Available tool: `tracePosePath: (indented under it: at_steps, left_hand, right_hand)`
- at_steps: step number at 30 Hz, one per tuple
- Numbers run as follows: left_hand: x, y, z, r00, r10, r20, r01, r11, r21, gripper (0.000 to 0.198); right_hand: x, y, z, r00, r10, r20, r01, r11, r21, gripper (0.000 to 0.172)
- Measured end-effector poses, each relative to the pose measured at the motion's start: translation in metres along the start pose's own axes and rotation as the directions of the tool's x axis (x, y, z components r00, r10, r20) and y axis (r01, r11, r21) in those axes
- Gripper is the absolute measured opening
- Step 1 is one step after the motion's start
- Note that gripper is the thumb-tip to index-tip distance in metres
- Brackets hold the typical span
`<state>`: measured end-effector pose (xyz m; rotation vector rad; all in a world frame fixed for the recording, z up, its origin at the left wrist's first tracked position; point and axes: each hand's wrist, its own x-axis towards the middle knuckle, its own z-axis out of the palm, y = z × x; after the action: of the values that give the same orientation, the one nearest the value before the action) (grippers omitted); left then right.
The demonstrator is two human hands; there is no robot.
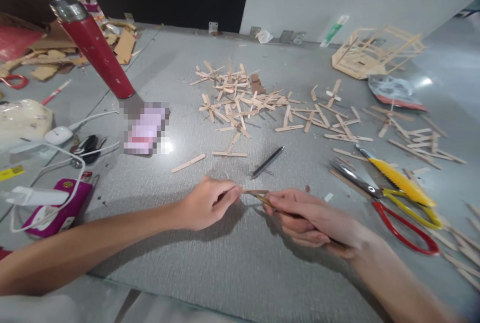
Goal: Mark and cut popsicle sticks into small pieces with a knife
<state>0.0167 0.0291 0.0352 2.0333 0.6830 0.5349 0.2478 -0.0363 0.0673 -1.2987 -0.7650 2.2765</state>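
My left hand [208, 203] is closed in a pinch on one end of a short wooden stick [257, 191]. From the right, my right hand [303, 215] grips a thin gold-coloured pointed tool [279, 206], its tip at the stick between the two hands. The tool's exact kind is hard to make out, and its rear part runs back under my palm. Just beyond the hands lies a dark pen [267, 163] on the grey table [210, 268]. A single flat wooden stick [188, 163] rests ahead of my left hand.
Many joined wooden sticks [240, 103] are scattered beyond. Red-and-yellow-handled scissors [390, 195] and a yellow cutter [403, 178] lie right. A wooden frame model [360, 58] sits back right. On the left are a red flask [95, 50], a phone [146, 128], cables and a purple box [60, 208].
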Motion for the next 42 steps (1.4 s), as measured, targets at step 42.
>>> tracePosePath:
  at_steps: [42]
  left_hand:
    - [-0.011, -0.015, 0.01, 0.986, 0.165, 0.024, -0.167, 0.972, 0.166, 0.032]
  right_hand:
    - [0.001, -0.011, -0.011, 0.949, -0.316, -0.016, 0.188, 0.604, -0.774, 0.048]
